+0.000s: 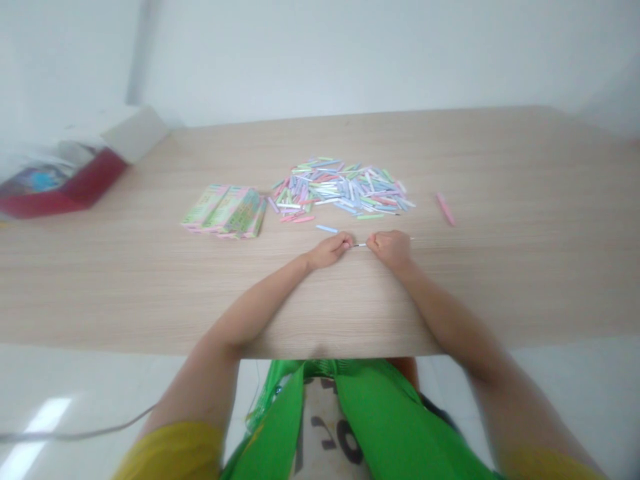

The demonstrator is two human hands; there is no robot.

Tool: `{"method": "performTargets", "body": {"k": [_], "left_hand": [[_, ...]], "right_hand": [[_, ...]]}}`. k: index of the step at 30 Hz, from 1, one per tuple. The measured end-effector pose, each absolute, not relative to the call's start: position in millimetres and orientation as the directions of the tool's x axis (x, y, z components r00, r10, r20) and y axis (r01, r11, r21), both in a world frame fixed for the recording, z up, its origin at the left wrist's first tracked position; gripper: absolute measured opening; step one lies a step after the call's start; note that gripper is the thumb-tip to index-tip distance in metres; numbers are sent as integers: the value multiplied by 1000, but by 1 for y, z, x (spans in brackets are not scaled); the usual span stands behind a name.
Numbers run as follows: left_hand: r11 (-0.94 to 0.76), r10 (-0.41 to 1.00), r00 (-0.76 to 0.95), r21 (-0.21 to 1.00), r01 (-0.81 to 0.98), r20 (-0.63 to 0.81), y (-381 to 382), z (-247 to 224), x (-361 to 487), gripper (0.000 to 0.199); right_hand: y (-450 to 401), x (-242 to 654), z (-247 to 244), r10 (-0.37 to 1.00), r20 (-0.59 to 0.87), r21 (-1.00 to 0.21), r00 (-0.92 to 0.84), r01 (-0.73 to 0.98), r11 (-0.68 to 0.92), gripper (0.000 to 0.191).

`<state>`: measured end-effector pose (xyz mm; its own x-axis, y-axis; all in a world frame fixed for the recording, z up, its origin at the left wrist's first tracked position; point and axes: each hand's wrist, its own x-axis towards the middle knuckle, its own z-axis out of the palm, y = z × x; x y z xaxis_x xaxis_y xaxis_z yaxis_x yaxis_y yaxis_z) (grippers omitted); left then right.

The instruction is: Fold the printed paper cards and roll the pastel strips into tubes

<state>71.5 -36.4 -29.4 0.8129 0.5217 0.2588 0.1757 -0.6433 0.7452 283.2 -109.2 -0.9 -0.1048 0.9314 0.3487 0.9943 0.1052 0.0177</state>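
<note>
Both hands rest on the wooden table in front of a pile of pastel pen-like sticks (345,187). My right hand (391,249) is closed around a thin white rod (363,245), whose far end pokes out on the right side of the fist. At the rod's left, dark-tipped end, my left hand (332,250) is closed in a pinch. A light blue piece (327,229) lies just beyond my left hand. Some pink pieces (297,219) lie at the near left edge of the pile.
Stacked green and pink packets (225,212) lie left of the pile. A thicker pink pen-shaped item (445,209) lies to the right. At the far left stands an open red box (75,185) with things inside. The table (335,320) ends close to my body.
</note>
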Motion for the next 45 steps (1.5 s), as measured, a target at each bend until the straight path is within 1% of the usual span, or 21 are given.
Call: {"method": "performTargets", "body": {"k": [3,6,9,12,15,18,22,23,25,28,32,35,37,39,41,43,45], "left_hand": [[-642,553,800,731,231,232,-37,-31,73,41],[-652,564,796,710,265,221,-37,-32,74,37],[-666,548,808,698,263,218,-38,-30,75,30],[-678,526,821,693,246,223,-40,-27,75,25],[-673,545,809,690,266,220,-42,-26,75,22],[-646,599,769,702,300,222,-43,-27,75,19],[-592,646,722,759,270,247,-44,-28,76,14],[-565,663,707,785,254,248,-44,-28,76,15],[-494,705,668,841,223,237,-44,-27,77,22],[-401,766,604,897,187,217,-44,-25,77,38],[-360,814,530,923,135,240,-46,-23,74,50],[-380,832,477,917,121,282,-50,-21,72,56],[-398,834,457,911,112,308,-53,-19,72,63],[-409,831,446,908,86,332,-57,-16,72,75],[-413,834,419,910,40,360,-60,-11,71,85],[-399,846,373,916,-28,380,-63,-5,70,90],[-369,867,320,924,-102,382,-68,2,69,91]], "right_hand": [[-109,283,-2,923,369,13,-107,994,110,46],[-109,284,-3,921,381,13,-78,997,79,47],[-109,285,-4,921,382,28,-79,997,74,46],[-109,285,-5,909,402,40,-112,994,105,44],[-109,284,-5,894,430,57,-129,992,116,45],[-110,281,-1,889,437,74,-136,991,115,45],[-114,271,4,912,387,75,-137,990,116,45],[-115,268,5,920,368,68,-136,990,120,46],[-116,261,6,938,325,49,-119,993,109,47],[-119,250,7,970,243,15,-18,1000,15,50],[-124,236,13,981,150,-59,119,992,-111,55],[-129,229,20,974,137,-130,180,978,-163,62],[-132,228,24,968,130,-170,215,967,-191,64],[-134,229,26,964,108,-218,241,952,-214,60],[-135,232,28,968,98,-294,230,936,-193,49],[-136,234,28,975,118,-406,188,905,-126,39],[-139,235,27,979,146,-536,145,843,-45,33]]}}
